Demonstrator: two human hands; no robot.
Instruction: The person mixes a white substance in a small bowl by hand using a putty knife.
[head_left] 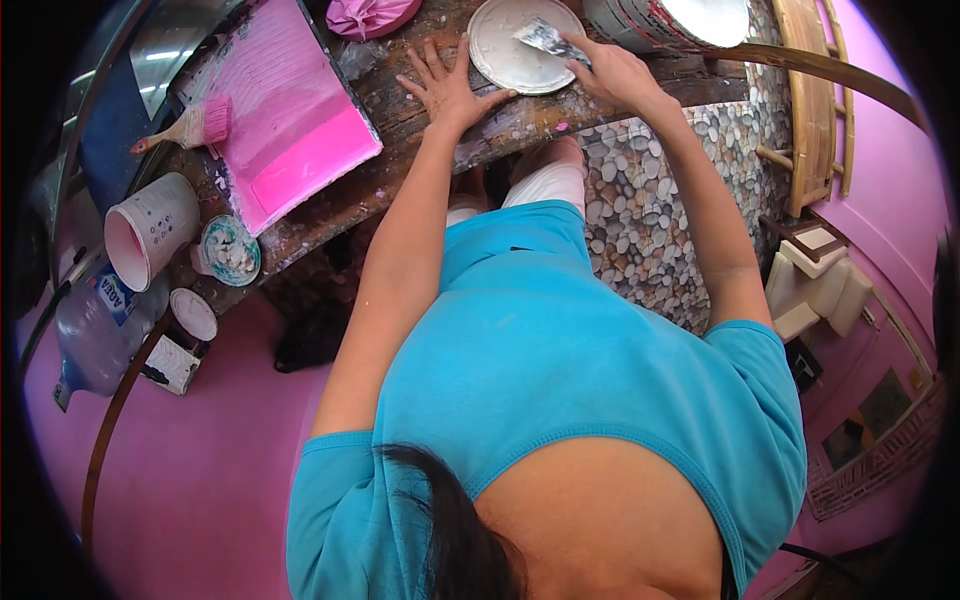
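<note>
The round white lid (497, 58) lies on the surface (512, 128), close to its near edge, with only a narrow strip of stained wood between the two. The right hand (612, 76) is at the lid's right side, its fingers clamped on the handle of a scraper (546, 38) whose smeared blade lies over the lid's face. The left hand (447, 92) rests palm down on the wood just left of the lid, fingers spread apart, its thumb reaching toward the lid's rim.

A bucket (632, 24) stands just right of the lid, so room on that side is tight. A pink bag (372, 16) sits left of the lid, beyond the left hand. Farther left of the lid come a tray (320, 193) of pink paint and a brush (187, 127) by its outer edge. Toward the body from the lid, past the surface's edge, pebble-patterned floor (640, 205) shows.
</note>
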